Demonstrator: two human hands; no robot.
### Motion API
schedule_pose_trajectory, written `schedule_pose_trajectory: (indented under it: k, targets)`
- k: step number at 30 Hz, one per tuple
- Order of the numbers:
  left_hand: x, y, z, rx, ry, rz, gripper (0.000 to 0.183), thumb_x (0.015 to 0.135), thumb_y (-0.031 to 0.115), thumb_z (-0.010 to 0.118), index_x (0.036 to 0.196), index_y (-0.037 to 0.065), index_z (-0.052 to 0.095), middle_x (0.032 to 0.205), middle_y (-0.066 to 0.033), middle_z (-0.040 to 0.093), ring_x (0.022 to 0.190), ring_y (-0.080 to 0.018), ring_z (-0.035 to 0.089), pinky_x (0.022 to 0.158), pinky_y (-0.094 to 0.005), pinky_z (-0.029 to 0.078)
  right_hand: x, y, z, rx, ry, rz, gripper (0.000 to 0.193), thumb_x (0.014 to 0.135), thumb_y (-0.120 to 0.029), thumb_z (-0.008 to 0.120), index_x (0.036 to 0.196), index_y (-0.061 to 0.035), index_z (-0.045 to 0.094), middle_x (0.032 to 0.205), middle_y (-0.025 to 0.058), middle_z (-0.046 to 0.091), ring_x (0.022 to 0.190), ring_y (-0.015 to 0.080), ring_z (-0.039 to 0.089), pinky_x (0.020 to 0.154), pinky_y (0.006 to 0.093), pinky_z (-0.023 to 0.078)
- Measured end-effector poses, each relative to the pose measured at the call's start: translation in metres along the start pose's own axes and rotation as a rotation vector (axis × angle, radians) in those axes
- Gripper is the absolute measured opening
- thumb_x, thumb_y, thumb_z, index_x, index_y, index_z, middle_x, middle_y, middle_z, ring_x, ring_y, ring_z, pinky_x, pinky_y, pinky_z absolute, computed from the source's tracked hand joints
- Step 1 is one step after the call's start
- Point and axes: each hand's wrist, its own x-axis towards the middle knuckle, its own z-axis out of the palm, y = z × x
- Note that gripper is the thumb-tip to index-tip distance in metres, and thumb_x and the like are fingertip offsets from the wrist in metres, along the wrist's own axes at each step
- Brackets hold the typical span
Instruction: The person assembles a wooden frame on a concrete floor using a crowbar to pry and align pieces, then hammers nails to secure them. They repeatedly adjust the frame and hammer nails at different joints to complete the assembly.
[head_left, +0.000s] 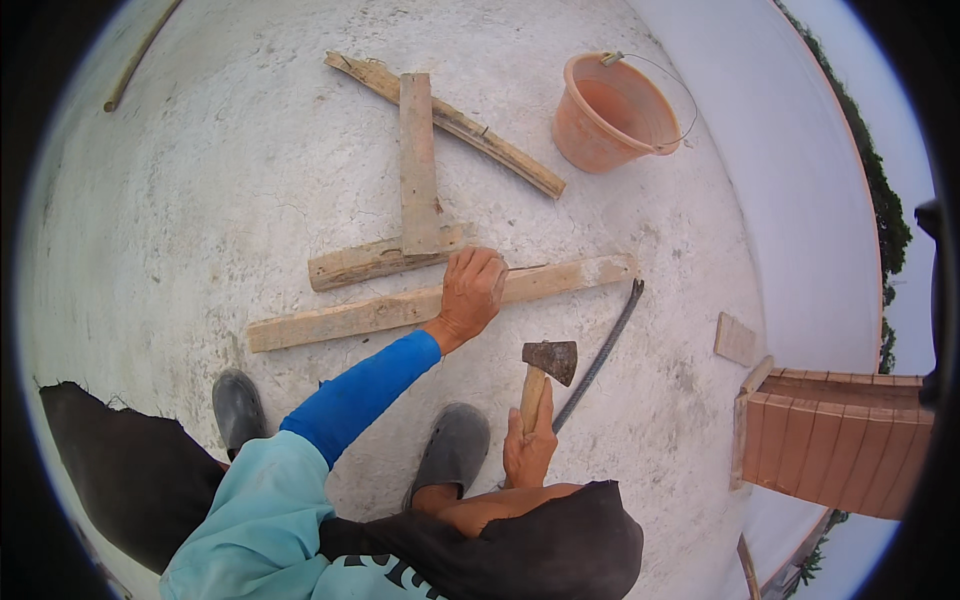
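My left hand point(473, 294), in a blue sleeve, is closed over the middle of a long wooden board point(345, 322) lying on the floor, its fingers curled at the far edge. A thin dark nail point(527, 267) shows just right of the knuckles. Lower right, my right hand point(529, 448) is wrapped round the wooden handle of a hatchet point(551, 361), with the rusty head up and apart from the board. Beside it a dark crowbar point(607, 350) lies on the floor, its forked end close to the board's right end.
Beyond the board lie a short plank point(360, 262), an upright-pointing flat plank point(418, 165) across it and a split timber point(480, 138) with nails. An orange bucket point(615, 115) stands far right. A wood offcut point(735, 338) and brown-tiled structure point(830, 440) are at right. My shoes point(455, 445) are near.
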Motion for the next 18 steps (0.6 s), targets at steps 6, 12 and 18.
schedule_pose_trajectory:
  k: [6,12,18]
  targets:
    - [0.269,0.040,0.026,-0.059,0.444,0.197,0.045,0.084,0.022,0.086,0.125,0.007,0.074,0.128,-0.0135,0.067,0.125,-0.0337,0.060,0.103,-0.0497,0.048,-0.045,0.039,-0.008,0.113,-0.055,0.298,0.074,0.102,-0.014,0.069,0.169,-0.0165,0.037,0.093,0.0135,0.068,0.065,0.0210,0.062,0.058,0.0329,0.051]
    - [0.304,-0.045,-0.057,0.123,0.209,0.245,0.032,0.091,0.015,0.076,0.122,0.005,0.076,0.117,-0.0200,0.072,0.117,-0.0386,0.066,0.099,-0.0486,0.054,-0.048,0.058,-0.006,0.365,-0.185,0.488,0.061,0.100,-0.014,0.075,0.154,-0.0079,0.045,0.077,0.0068,0.063,0.051,0.0161,0.060,0.047,0.0309,0.049]
    - [0.151,-0.163,-0.112,0.235,-0.333,-0.457,0.045,0.100,0.032,0.072,0.123,-0.006,0.073,0.110,-0.0269,0.077,0.105,-0.0403,0.075,0.094,-0.0490,0.057,-0.011,0.059,0.006,0.424,-0.303,0.593,0.037,0.094,-0.012,0.082,0.114,0.0013,0.054,0.075,0.0096,0.064,0.051,0.0177,0.062,0.045,0.0320,0.052]
